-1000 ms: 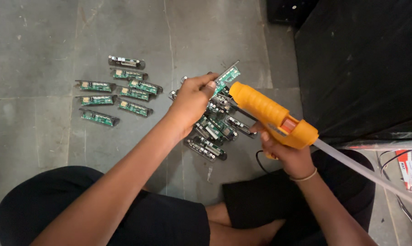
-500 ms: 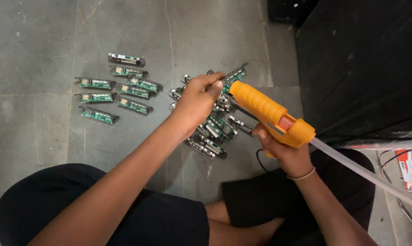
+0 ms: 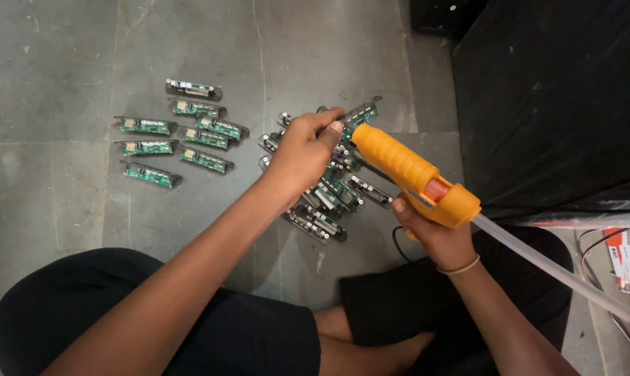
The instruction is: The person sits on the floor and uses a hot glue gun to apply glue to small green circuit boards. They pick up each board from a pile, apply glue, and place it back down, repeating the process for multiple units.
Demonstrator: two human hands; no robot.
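Farthest left of the orange glue gun [image 3: 414, 174], seven small green circuit boards [image 3: 182, 136] lie spread out flat on the grey stone floor [image 3: 50, 209], each apart from its neighbours, in two loose columns. Between that group and the gun, a heap of the same boards [image 3: 327, 202] lies jumbled on the floor, pieces overlapping and crossing each other, directly under and just left of the gun's barrel.

The left hand [image 3: 302, 150] is raised over the heap, just left of the gun's tip, its fingers pinched together on one green circuit board [image 3: 362, 113]; the board sticks out past the thumb toward the upper right and sits right at the gun's nozzle, seemingly touching it, though the contact point is too small to be sure.

The right hand [image 3: 437, 233] is wrapped around the gun's handle below the body, with one finger up at the trigger. A clear glue stick [image 3: 551, 268] runs out of the back of the gun, slanting down to the right. A thin band circles the right wrist.

Right of the gun, a black surface [image 3: 551, 104] fills the upper corner. The two hands are apart, each closed on its own thing.
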